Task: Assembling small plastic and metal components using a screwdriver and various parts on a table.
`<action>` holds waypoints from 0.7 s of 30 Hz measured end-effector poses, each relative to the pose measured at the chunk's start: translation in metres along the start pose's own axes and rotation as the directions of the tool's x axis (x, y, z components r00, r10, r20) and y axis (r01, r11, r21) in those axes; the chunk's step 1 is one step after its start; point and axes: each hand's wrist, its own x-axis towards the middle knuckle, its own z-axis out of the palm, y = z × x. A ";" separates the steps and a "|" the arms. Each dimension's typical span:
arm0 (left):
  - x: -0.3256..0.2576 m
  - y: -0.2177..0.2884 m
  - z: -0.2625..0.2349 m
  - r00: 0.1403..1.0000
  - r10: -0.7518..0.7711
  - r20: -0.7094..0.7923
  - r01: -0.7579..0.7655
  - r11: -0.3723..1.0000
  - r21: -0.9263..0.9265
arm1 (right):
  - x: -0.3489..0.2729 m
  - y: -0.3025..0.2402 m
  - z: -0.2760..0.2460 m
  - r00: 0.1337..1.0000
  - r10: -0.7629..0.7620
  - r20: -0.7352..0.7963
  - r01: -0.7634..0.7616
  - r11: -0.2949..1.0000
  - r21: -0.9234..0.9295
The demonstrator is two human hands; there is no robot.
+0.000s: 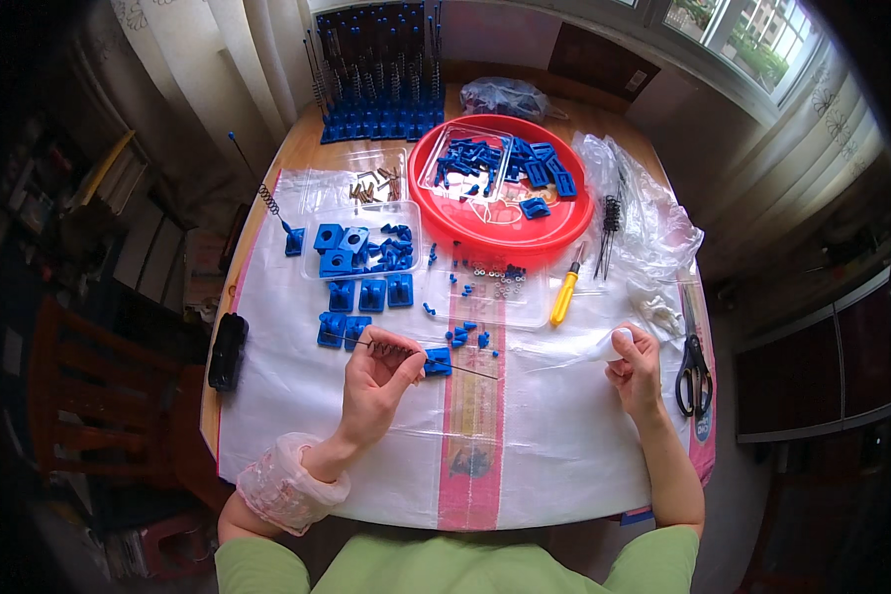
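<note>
My left hand [368,394] is closed around a thin dark metal rod with a coil spring [394,347] partway along it. The rod's straight end points right and slightly down over the table. Just past my left fingertips lies a blue plastic base [439,360], with more square blue bases [371,293] farther back. To the right, my right hand [640,378] pinches a small white object [616,345]; its kind is not clear, as fingers cover part of it. Small blue plastic pieces [460,337] lie scattered between my hands.
A red round tray [428,224] bears blue parts. Clear plastic boxes [413,212] hold blue pieces and brass-coloured pins. A yellow-handled screwdriver [564,299], black springs [609,223], plastic bags [663,228] and black scissors [694,378] lie right. Assembled spring stands [381,121] fill the far left.
</note>
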 end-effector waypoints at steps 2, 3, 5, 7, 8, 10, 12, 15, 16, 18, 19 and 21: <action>0.000 0.000 0.000 1.000 -0.006 -0.003 0.006 1.000 -0.009 | 0.000 0.000 0.000 1.000 -0.002 0.004 0.002 1.000 0.002; 0.000 0.000 0.000 1.000 -0.006 -0.003 0.006 1.000 -0.006 | 0.001 0.001 -0.002 1.000 -0.003 0.009 0.003 1.000 0.005; 0.000 0.000 -0.001 1.000 -0.005 -0.003 0.005 1.000 -0.007 | 0.001 0.001 -0.002 1.000 -0.003 0.008 0.003 1.000 0.000; 0.000 0.000 -0.001 1.000 -0.001 -0.001 0.001 1.000 -0.011 | 0.000 0.000 0.000 1.000 -0.002 0.000 0.002 1.000 -0.013; 0.000 0.000 0.000 1.000 -0.001 0.000 0.001 1.000 -0.010 | 0.000 0.000 0.000 1.000 -0.002 -0.004 0.002 1.000 -0.012; 0.000 0.000 0.000 1.000 -0.002 0.000 0.002 1.000 -0.007 | 0.000 0.001 0.000 1.000 -0.002 -0.010 0.002 1.000 -0.010; 0.000 0.000 0.000 1.000 -0.002 -0.002 0.002 1.000 -0.004 | 0.000 0.001 0.001 1.000 -0.003 -0.008 0.003 1.000 -0.011; 0.000 0.001 0.000 1.000 -0.006 -0.008 0.006 1.000 -0.006 | 0.000 0.000 0.001 1.000 0.004 -0.004 -0.004 1.000 -0.001; 0.000 0.001 0.001 1.000 -0.008 -0.010 0.008 1.000 -0.008 | 0.000 0.000 0.000 1.000 0.007 -0.004 -0.007 1.000 0.004; 0.000 0.001 0.000 1.000 0.003 -0.001 -0.003 1.000 0.014 | -0.001 0.000 0.001 1.000 0.003 -0.013 -0.003 1.000 0.004; 0.000 0.001 0.000 1.000 0.008 0.002 -0.008 1.000 0.026 | -0.001 0.000 0.001 1.000 0.002 -0.017 -0.002 1.000 0.004; 0.000 0.000 0.000 1.000 0.011 0.003 -0.011 1.000 0.022 | -0.001 -0.002 0.004 1.000 -0.004 -0.026 0.004 0.999 -0.033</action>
